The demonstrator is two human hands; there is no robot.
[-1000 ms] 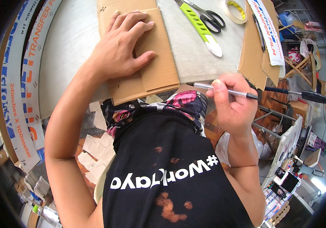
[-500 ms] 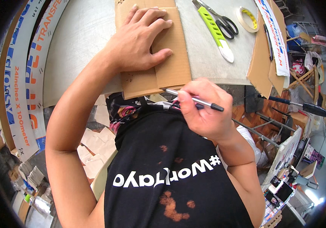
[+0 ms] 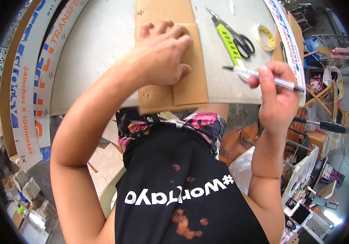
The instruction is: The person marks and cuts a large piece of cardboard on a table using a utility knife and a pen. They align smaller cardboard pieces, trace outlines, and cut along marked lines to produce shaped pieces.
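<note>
My left hand [image 3: 160, 55] rests on a small brown cardboard piece [image 3: 190, 91], its fingers bent and apart. That piece lies over a longer cardboard strip [image 3: 152, 99] reaching the table's near edge. Small dark marks show on the strip. In my right hand [image 3: 278, 91] is a pen [image 3: 243, 72] with a clear barrel, held between thumb and fingers. It is raised right of the cardboard, its dark tip pointing left. Beneath it lies a green-and-white utility knife [image 3: 226, 42], partly covered by the pen. Scissors [image 3: 245, 46] with black handles lie against the knife.
A tape roll [image 3: 264, 36] lies right of the scissors on the grey table [image 3: 97, 57]. Long printed boxes [image 3: 24, 93] stand along the left side. Cardboard and a printed white sheet [image 3: 286, 28] line the table's right edge.
My right hand has carried the pen up and right, away from the cardboard's near edge. My left hand's fingers have bent more on the cardboard. The whole view has shifted a little.
</note>
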